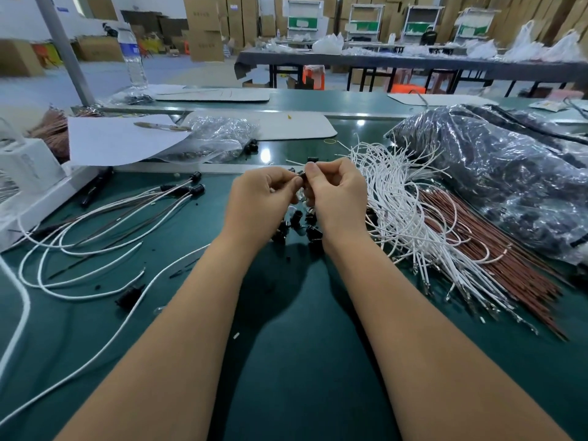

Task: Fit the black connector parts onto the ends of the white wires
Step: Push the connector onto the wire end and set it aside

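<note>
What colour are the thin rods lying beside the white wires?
Reddish brown rods, seen in the head view.

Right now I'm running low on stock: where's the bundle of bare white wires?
In the head view, the white wire bundle lies right of the right hand, beside the reddish-brown wires.

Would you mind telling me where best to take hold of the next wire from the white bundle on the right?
Probably pinch one wire near its metal-tipped end, coming from the near side. The white bundle fans out there, so single wires are easier to pick out; farther back they loop and tangle.
</note>
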